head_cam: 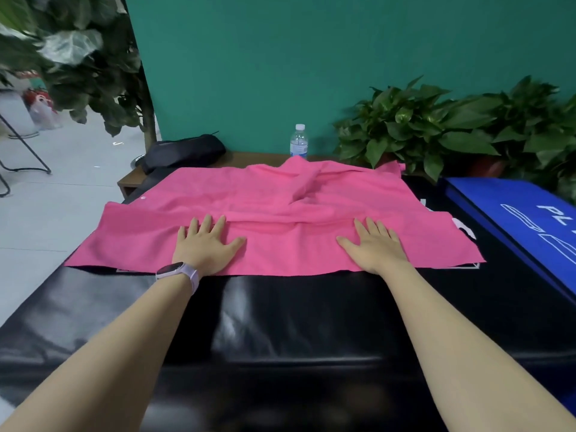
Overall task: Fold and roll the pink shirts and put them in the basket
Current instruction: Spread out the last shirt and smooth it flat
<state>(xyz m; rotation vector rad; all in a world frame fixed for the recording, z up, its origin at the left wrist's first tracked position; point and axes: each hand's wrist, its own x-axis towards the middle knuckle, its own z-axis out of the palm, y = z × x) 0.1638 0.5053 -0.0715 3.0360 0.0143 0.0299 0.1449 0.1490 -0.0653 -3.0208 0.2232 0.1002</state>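
A pink shirt (268, 207) lies spread across a glossy black surface (296, 313), with a raised crease running through its far middle. My left hand (207, 247) presses flat on the shirt's near edge, left of centre, fingers straight and spread. A pale watch is on that wrist. My right hand (374, 246) lies flat on the near edge to the right, fingers also straight. No basket is in view.
A water bottle (299, 141) stands behind the shirt by the green wall. A black pouch (184, 152) sits at the back left on a brown ledge. Potted plants (414, 126) fill the back right. A blue mat (523, 216) lies at the right.
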